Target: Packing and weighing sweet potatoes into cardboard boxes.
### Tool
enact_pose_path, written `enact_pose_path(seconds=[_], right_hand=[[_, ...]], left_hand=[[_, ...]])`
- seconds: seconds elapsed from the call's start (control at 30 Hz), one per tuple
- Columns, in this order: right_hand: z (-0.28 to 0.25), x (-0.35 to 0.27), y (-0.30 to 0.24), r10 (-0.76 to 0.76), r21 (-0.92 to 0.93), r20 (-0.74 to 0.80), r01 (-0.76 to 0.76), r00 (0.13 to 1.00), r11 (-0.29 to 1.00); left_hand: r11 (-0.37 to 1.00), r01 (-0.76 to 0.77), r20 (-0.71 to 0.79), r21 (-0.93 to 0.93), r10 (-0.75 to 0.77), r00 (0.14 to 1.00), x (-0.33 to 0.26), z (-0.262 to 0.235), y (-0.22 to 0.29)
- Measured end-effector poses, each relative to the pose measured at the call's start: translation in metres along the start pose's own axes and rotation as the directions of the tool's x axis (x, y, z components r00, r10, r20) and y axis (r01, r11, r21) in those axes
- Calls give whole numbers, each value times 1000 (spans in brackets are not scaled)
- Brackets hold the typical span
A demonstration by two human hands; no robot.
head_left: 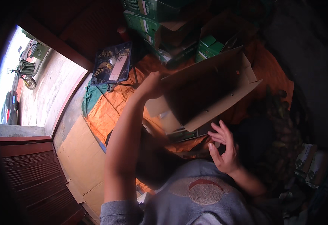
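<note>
A brown cardboard box [225, 105] is tilted up in front of me with its top flaps folded out. Its inside is dark, with a few small dark specks along the walls. My left hand [151, 84] grips the box at its far left corner; the fingertips are partly hidden behind the edge. My right hand [224, 148] is off the box, just below its near flap, fingers spread and nothing in them. Under the tilted box, part of another carton with green on it [184, 134] shows.
Green printed cartons [143, 24] are stacked at the back, with a small green box [210, 48] beside them. At the left, a small folding table [102, 56] bears a pink phone [119, 67]. An orange cloth [107, 107] and flattened cardboard [77, 153] cover the floor near an open doorway.
</note>
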State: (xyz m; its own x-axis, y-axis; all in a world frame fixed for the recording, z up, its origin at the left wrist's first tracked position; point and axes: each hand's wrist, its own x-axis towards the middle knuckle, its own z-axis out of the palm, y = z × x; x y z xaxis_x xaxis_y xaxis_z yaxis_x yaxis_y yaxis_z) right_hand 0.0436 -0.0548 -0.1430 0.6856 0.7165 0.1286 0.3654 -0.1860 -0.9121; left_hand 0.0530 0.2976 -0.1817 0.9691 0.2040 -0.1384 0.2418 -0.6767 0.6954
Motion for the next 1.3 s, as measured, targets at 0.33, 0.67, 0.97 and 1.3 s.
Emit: enact_pose_path(seconds=[0.33, 0.67, 0.97, 1.3], right_hand=[[-74, 84, 45, -209, -715, 229, 310, 951, 627], [-69, 80, 57, -276, -670, 171, 317, 946, 672], [-78, 69, 63, -273, -630, 158, 309, 949, 712], [-90, 48, 69, -253, -641, 97, 255, 962, 724]], left_hand=[[896, 376, 57, -238, -373, 926, -38, -33, -85], [921, 286, 53, -264, -282, 958, -39, -40, -50], [954, 290, 12, -77, -290, 957, -48, -29, -30], [966, 257, -39, -15, -257, 966, -55, -9, -32]])
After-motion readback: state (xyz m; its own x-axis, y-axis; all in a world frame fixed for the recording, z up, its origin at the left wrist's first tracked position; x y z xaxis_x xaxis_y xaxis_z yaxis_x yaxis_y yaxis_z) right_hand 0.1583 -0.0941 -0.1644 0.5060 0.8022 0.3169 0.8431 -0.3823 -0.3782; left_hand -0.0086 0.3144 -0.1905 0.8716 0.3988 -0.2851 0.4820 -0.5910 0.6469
